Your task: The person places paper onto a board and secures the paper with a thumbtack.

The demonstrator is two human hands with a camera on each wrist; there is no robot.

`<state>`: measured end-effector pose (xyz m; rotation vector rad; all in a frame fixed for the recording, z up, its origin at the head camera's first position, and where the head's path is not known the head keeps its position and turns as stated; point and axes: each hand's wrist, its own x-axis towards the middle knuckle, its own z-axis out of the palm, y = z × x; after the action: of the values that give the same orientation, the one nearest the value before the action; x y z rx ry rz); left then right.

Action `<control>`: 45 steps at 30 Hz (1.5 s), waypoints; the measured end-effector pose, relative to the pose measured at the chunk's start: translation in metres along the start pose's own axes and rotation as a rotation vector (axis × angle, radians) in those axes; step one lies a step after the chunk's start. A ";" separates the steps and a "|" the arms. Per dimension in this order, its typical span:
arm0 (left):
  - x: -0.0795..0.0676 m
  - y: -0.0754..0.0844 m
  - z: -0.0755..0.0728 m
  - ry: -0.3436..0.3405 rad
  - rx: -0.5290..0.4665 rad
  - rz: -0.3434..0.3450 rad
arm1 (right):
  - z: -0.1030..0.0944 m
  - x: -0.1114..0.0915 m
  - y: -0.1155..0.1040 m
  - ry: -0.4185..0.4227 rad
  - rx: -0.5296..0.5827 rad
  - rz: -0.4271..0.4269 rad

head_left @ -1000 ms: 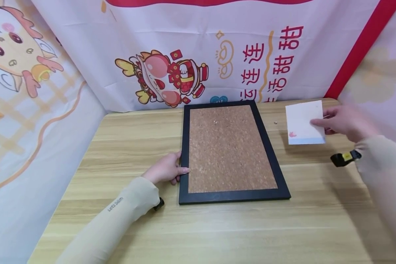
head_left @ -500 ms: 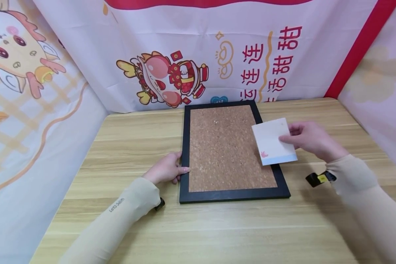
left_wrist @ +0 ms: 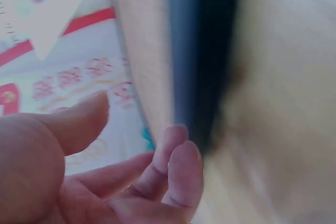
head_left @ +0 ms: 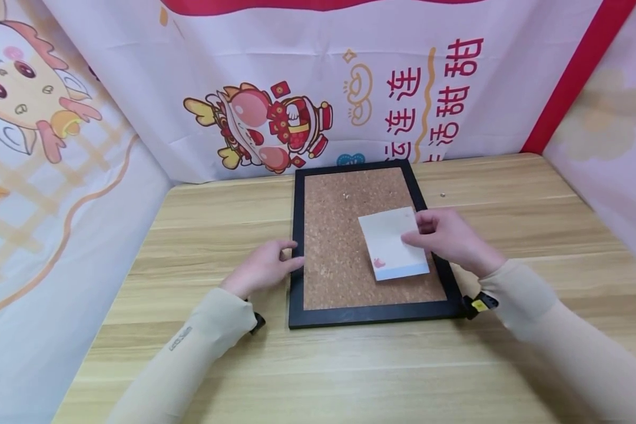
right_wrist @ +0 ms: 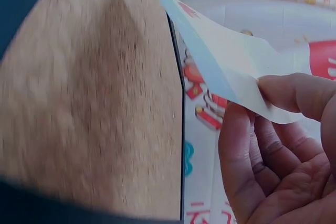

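A cork board (head_left: pixel 334 271) in a black frame (head_left: pixel 376 314) lies flat on the wooden table. Over its right half, my right hand (head_left: pixel 453 240) pinches a white sheet of notepaper (head_left: pixel 392 244) by its right edge, between thumb and fingers. The sheet has a light blue strip and a small pink print along its bottom. It bends and hangs tilted above the cork in the right wrist view, casting a shadow there. My left hand (head_left: pixel 259 266) is at the frame's left side, thumb and fingers apart; in the left wrist view the thumb (left_wrist: pixel 84 121) stands away from the frame.
A tiny shiny piece (head_left: pixel 346 196) sits on the upper cork, and another small piece (head_left: pixel 442 195) lies on the table (head_left: pixel 540 212) right of the board. A printed cloth (head_left: pixel 297 47) hangs behind the table's back edge; more printed cloth (head_left: pixel 85 194) covers the left side.
My right hand has carried the notepaper leftward and nearer, from the table's right side to over the cork. My left hand's thumb and fingers have loosened from the frame's left edge.
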<state>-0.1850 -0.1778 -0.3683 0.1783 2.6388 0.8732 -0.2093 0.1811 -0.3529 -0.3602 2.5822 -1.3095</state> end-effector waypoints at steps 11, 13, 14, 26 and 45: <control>-0.001 0.037 0.028 -0.083 -0.326 0.232 | 0.030 -0.002 -0.018 -0.038 0.115 -0.033; 0.000 0.041 0.036 -0.078 -0.341 0.244 | 0.033 -0.003 -0.020 -0.041 0.142 -0.041; 0.001 0.043 0.039 -0.074 -0.346 0.252 | 0.035 -0.004 -0.021 -0.041 0.151 -0.045; -0.006 0.054 0.053 -0.023 -0.281 0.285 | 0.031 -0.016 -0.034 0.001 0.112 -0.122; -0.006 0.054 0.058 -0.093 -0.168 0.252 | 0.010 0.011 -0.041 -0.164 -0.058 -0.076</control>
<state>-0.1575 -0.1041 -0.3775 0.5033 2.4768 1.1330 -0.2122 0.1470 -0.3262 -0.5573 2.4952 -1.1768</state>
